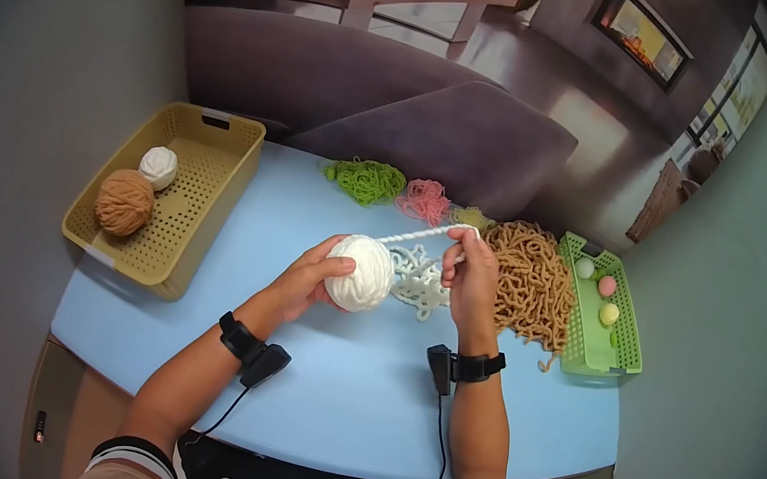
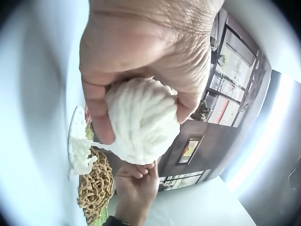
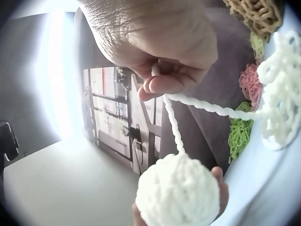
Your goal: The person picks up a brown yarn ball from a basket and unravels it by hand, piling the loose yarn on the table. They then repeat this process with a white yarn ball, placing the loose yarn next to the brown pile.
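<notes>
A white ball of thick yarn (image 1: 363,275) is gripped by my left hand (image 1: 304,279), thumb on one side and fingers round the other. From the ball a white strand (image 1: 429,234) runs up to my right hand (image 1: 473,277), which pinches it between thumb and curled fingers. In the right wrist view, the strand bends at those fingertips (image 3: 160,87) and drops on to a loose white yarn heap (image 3: 282,94). That heap lies on the blue table between and beyond my hands. The ball is above the table.
Brown yarn (image 1: 528,284) lies heaped right of the white yarn, beside a green basket (image 1: 635,343) with small balls. Green (image 1: 366,181), pink (image 1: 424,202) and yellowish yarn (image 1: 470,217) lie along the back. At left, a tan basket (image 1: 207,200) holds a brown and a white yarn ball.
</notes>
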The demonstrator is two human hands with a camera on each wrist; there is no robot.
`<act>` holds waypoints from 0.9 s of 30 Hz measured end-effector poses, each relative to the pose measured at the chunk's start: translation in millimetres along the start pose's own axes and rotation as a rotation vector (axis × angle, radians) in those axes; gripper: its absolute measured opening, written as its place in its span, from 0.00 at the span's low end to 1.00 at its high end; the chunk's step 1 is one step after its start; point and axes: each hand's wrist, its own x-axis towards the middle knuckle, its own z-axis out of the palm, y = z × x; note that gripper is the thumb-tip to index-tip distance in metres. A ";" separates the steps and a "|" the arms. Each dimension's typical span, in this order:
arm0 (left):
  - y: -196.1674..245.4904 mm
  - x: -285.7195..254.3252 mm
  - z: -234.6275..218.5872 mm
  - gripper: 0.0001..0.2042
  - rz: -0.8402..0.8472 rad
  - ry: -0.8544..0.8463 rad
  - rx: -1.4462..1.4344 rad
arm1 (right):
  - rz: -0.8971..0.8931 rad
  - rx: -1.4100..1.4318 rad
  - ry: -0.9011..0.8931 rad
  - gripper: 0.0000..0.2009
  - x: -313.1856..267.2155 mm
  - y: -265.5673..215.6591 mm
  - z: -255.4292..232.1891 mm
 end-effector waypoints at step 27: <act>10.0 -3.8 -2.7 0.37 0.198 0.048 -0.322 | -0.041 -0.283 0.059 0.13 3.0 5.1 -13.1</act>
